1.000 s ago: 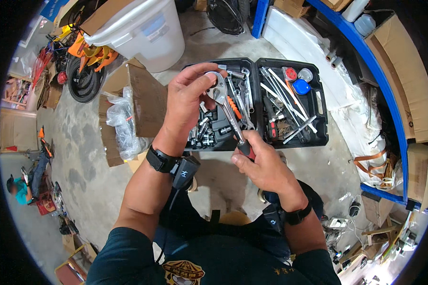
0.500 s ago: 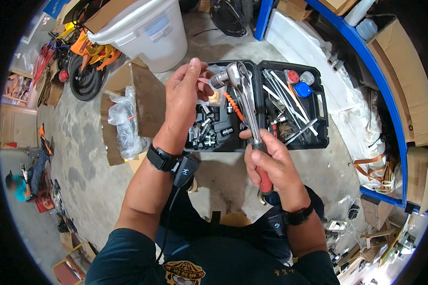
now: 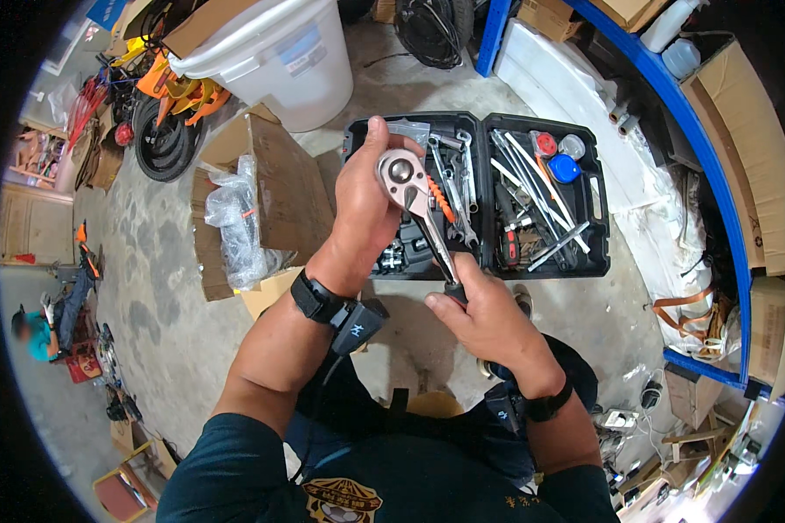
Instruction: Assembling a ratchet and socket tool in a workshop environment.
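A chrome ratchet wrench (image 3: 423, 218) is held between my two hands above an open black tool case (image 3: 604, 218). Round the wrench's handle, my right hand (image 3: 497, 318) is closed, its thumb lying along the grip. My left hand (image 3: 362, 196) cups the round ratchet head from the left with its thumb raised; most of its fingers are hidden behind the head. Behind the wrench, the case holds combination wrenches (image 3: 462, 187), an orange twisted tool (image 3: 440, 200) and several loose sockets (image 3: 392, 255). White rods (image 3: 541, 192) and a blue-capped round container (image 3: 564, 168) lie in its right half.
To the left stands an open cardboard box (image 3: 292, 192) with bubble-wrapped goods (image 3: 231, 222). Behind it is a white plastic tub (image 3: 314, 78). Blue shelving (image 3: 715, 148) curves along the right. Another person (image 3: 42, 336) is at the far left.
The ratchet wrench has turned over, its head now facing up and sitting in my left hand. My left hand has come down and nearer to the right hand.
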### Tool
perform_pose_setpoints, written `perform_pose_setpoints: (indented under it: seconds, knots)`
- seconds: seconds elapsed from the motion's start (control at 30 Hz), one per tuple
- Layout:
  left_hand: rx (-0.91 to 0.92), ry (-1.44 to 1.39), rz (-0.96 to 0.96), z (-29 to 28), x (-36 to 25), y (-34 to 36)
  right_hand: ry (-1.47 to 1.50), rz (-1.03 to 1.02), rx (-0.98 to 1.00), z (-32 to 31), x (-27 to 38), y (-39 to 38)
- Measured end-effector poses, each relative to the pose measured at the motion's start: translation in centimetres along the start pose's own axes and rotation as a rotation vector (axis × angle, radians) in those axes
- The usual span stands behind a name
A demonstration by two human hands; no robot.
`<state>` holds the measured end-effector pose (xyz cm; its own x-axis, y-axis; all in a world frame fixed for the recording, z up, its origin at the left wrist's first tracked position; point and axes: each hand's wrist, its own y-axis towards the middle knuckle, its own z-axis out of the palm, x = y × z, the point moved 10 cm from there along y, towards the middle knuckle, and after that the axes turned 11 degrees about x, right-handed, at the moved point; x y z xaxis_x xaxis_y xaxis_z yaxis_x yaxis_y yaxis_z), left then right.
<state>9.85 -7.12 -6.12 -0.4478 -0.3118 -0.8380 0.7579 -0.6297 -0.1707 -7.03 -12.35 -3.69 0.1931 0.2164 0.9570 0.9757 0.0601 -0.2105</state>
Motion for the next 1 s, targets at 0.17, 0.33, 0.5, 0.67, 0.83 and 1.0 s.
perform_pose_setpoints:
  seconds: [0.17, 0.33, 0.5, 0.67, 0.83, 1.0]
  knots:
    - [0.134, -0.05, 0.0, 0.8, 0.2, 0.3, -0.242, 0.099, -0.011, -1.0, -0.1, -0.4]
    - [0.22, -0.006, -0.002, 1.6, -0.7, 0.0, -0.243, 0.039, -0.007, -1.1, 0.4, -0.6]
    - [0.28, 0.065, -0.023, 2.3, -1.6, -0.7, -0.298, -0.09, -0.037, -0.8, 0.8, -0.7]
    - [0.354, 0.017, -0.054, 3.4, -2.1, -1.8, -0.29, -0.095, -0.023, -0.2, 0.1, -0.9]
    - [0.442, 0.147, -0.042, 4.9, -3.0, -3.0, -0.416, -0.201, -0.065, -1.2, 0.8, -1.6]
    - [0.422, 0.167, 0.038, 5.8, -3.4, -3.7, -0.384, -0.164, -0.016, -1.6, 0.3, -1.6]
